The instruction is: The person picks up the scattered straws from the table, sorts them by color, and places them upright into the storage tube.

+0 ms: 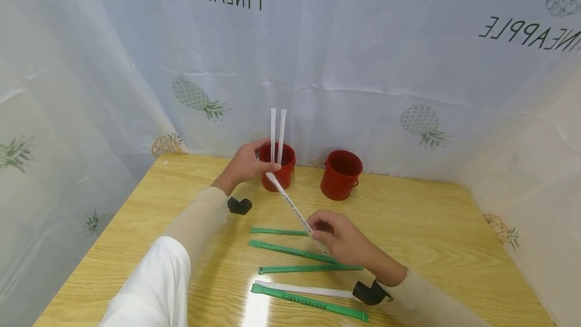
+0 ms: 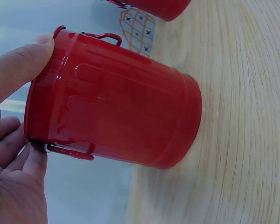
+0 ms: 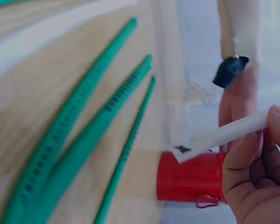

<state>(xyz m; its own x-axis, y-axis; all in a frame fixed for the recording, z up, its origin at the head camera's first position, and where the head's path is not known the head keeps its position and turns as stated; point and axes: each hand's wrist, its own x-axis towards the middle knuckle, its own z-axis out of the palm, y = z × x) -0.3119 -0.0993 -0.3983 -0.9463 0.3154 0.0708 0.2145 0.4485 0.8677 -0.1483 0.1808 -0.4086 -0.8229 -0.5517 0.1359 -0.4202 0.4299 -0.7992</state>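
Observation:
My left hand (image 1: 247,163) grips the rim of the left red bucket (image 1: 277,178), thumb on the near side; the left wrist view shows the thumb and fingers around the rim of this bucket (image 2: 116,98). Two white wrapped sticks (image 1: 282,135) stand upright in it. My right hand (image 1: 342,238) pinches a white wrapped stick (image 1: 292,206) between thumb and fingers, its far end near the bucket's front and my left thumb. In the right wrist view the right hand (image 3: 261,177) holds this white stick (image 3: 224,133) by one end.
A second red bucket (image 1: 340,175) stands to the right. Several green wrapped sticks (image 1: 310,268) and one white stick (image 1: 313,290) lie on the wooden table (image 1: 408,226) in front. A printed curtain (image 1: 317,39) hangs behind and at both sides.

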